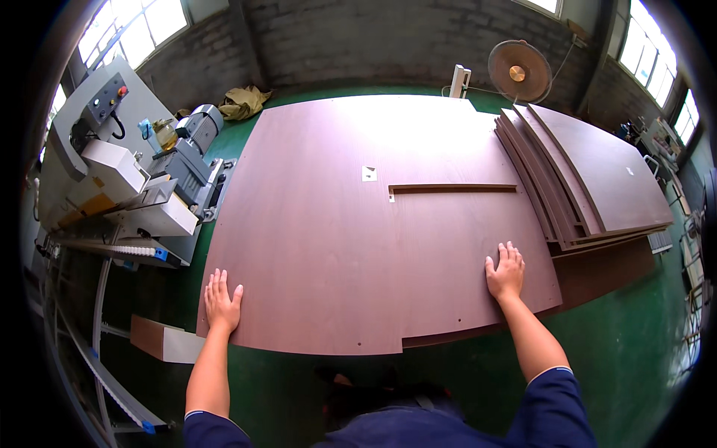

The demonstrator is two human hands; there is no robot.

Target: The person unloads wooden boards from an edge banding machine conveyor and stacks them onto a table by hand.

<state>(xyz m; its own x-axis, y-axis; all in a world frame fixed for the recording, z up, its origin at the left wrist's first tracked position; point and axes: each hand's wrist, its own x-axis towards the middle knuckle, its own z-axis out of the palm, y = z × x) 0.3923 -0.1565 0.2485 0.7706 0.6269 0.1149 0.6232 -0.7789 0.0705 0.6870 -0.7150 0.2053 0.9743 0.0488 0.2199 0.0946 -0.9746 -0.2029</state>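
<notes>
My left hand (222,305) lies flat with fingers stretched at the left edge of a large reddish-brown wood-look panel (306,239). My right hand (506,272) rests, fingers extended, on a second brown panel (448,254) to the right. The two panels meet along a seam, and the left one reaches slightly nearer to me. A long dark gap (455,189) runs crosswise in the right part. A white label (369,174) sits near the seam, and small dark holes show along the near edges. Neither hand holds anything.
A leaning stack of brown panels (605,172) stands at the right. Machinery with a control box (104,97) and a motor (202,127) is at the left, near a metal roller frame (112,373). A round fan (517,73) stands at the back on the green floor (612,358).
</notes>
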